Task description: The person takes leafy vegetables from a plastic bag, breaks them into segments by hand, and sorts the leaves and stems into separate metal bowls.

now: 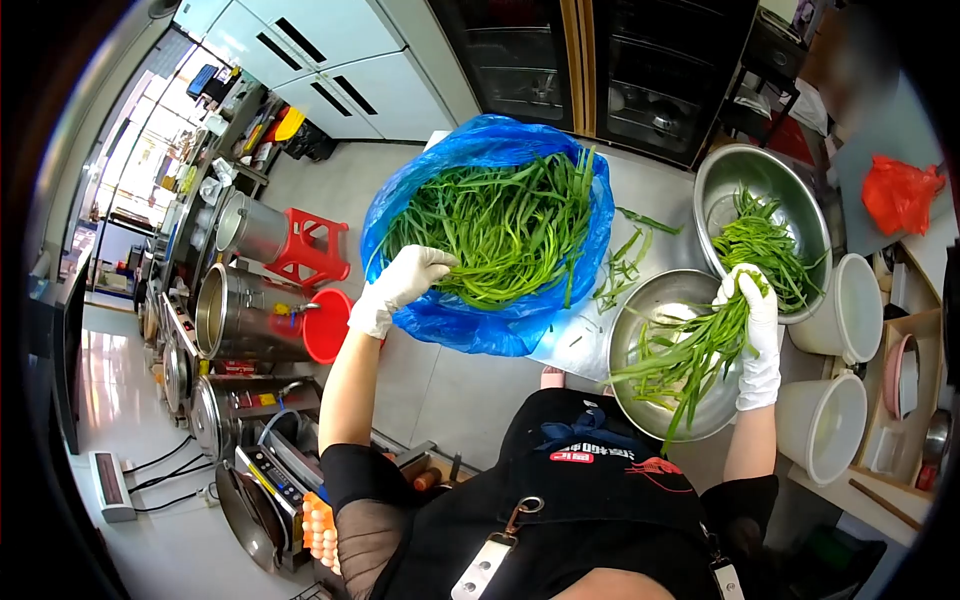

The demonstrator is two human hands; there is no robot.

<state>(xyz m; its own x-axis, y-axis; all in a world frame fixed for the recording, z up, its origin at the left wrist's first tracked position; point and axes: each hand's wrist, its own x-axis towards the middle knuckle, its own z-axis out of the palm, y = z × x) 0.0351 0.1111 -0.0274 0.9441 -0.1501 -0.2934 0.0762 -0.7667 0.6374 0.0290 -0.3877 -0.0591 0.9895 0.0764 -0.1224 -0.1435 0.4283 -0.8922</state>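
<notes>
A large heap of long, narrow leafy greens (pixel 490 225) fills a blue plastic bag (pixel 480 335). My left hand (pixel 410 280), in a white glove, is at the heap's near left edge, fingers pinched together at the stems. My right hand (pixel 752 310), also gloved, grips a bunch of leafy greens (pixel 705 345) that droops over a steel bowl (pixel 632 318). Some pale pieces and leaves lie inside that bowl. Behind it, a larger steel basin (pixel 715 175) holds another pile of greens (pixel 765 245).
Loose leaves (pixel 622 268) are scattered on the metal tabletop (pixel 575 350) between bag and bowl. White buckets (pixel 825 425) stand at right, near a red plastic bag (pixel 900 193). Steel pots (pixel 255 310), a red stool (pixel 312 250) and a scale (pixel 265 475) are at left.
</notes>
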